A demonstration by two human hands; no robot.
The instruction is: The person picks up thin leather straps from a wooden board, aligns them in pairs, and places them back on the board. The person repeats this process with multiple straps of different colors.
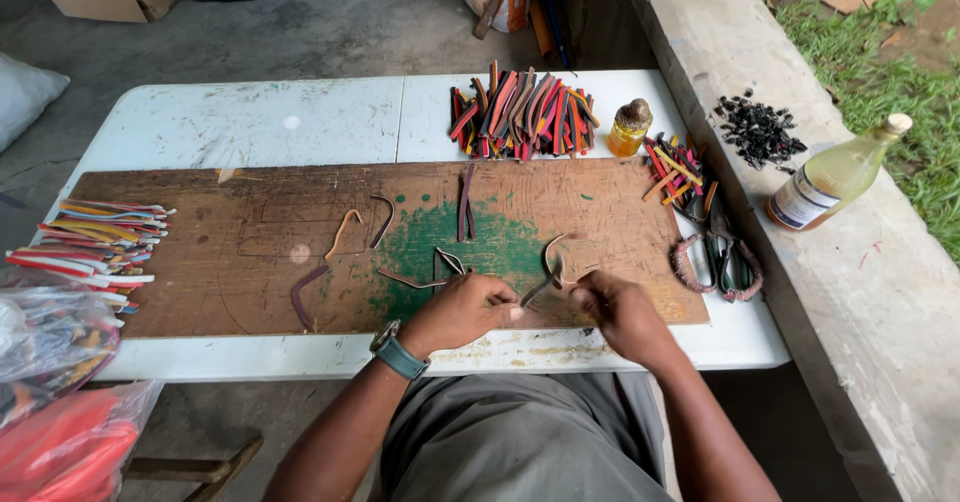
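My left hand [466, 312] rests on a brown wooden board [250, 232] and pinches the lower end of a thin dark curved strip [545, 284]. My right hand [618, 312] is closed just to the right of it, fingers curled on the strip's other part near the board's front edge. Loose brown and tan strips [345, 232] lie scattered over the board, around a green paint stain [440, 242]. A watch sits on my left wrist.
A pile of red, black and orange strips [522, 114] lies at the table's far edge, beside a small amber bottle [629, 128]. Multicoloured strips [95, 237] sit at left, plastic bags [50, 332] below. Scissors and loops [722, 257] lie right; a bottle [835, 174] stands on the concrete ledge.
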